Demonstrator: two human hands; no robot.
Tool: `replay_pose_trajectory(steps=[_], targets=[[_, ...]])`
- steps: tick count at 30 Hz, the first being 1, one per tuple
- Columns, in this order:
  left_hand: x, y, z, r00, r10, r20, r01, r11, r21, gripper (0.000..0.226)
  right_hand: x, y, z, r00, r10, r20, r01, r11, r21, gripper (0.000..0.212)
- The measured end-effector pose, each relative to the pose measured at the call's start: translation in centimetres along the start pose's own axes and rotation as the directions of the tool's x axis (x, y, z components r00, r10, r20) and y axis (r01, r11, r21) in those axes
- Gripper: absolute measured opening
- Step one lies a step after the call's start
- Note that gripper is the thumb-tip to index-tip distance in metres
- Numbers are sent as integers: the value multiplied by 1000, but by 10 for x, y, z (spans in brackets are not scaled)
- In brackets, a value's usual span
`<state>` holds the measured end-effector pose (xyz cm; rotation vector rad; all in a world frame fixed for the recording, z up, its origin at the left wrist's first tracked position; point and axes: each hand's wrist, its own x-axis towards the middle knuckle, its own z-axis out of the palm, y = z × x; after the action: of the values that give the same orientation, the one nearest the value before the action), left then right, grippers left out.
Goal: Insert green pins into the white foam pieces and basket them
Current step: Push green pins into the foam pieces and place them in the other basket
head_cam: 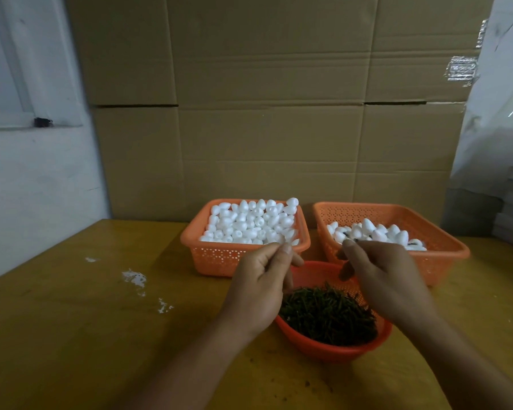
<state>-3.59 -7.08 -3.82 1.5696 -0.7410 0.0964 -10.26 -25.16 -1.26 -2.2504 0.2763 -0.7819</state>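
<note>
Left hand [262, 279] pinches what looks like a foam piece; right hand [379, 270] fingers curled, contents unclear. Line pin w/ foam centre, push straight.

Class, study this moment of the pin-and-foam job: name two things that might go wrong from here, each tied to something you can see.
1. The round bowl of green pins sits directly under both wrists; a dropped left hand or right hand might tip it.
2. The left basket is heaped with foam pieces to the rim, so reaching in may knock some onto the table.
</note>
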Motion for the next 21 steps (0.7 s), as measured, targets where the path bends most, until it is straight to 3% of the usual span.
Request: replay_pose_trajectory(steps=[6, 12, 18, 21], targets=[[17, 0, -17, 986, -81, -148, 79, 997, -24, 30, -13, 5, 3, 996, -40, 73, 51, 988, -144, 39], [69, -6, -45, 970, -151, -190, 178, 975, 133, 28, -17, 4, 6, 994, -69, 88, 82, 985, -154, 27], [123, -28, -57, 963, -265, -55, 262, 863, 432, 14, -19, 1, 6, 992, -109, 68, 119, 978, -170, 25], [139, -35, -56, 942, -326, 82, 202, 745, 636, 14, -19, 1, 6, 992, -109, 56, 118, 975, -187, 31]])
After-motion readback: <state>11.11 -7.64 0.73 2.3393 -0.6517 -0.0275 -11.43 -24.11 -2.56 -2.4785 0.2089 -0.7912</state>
